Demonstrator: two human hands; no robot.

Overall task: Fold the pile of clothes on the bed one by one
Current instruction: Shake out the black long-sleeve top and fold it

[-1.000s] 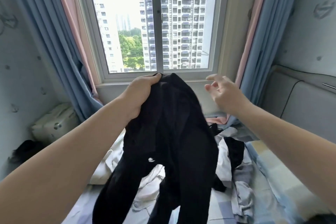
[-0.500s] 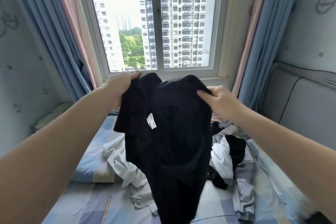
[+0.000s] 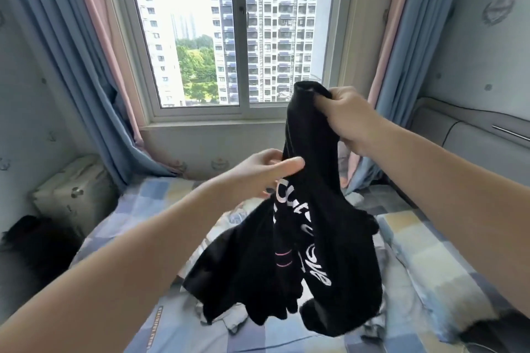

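— What is different now?
— My left hand [image 3: 258, 178] has let go of the top and is lower. Its fingers are stretched and touch the edge of the black garment [image 3: 309, 238].
— And the other?
— My right hand [image 3: 348, 119] grasps the top. The garment hangs above the bed [image 3: 430, 261], white letters showing, before the window [image 3: 229, 37].

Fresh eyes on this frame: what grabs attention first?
A black top with white lettering hangs mid-frame. The right hand grips its upper end, and the left hand is at its edge lower down, though its grip is unclear. Behind it, the window fills the upper centre with high-rise towers, and the checked bed sheet spreads below.
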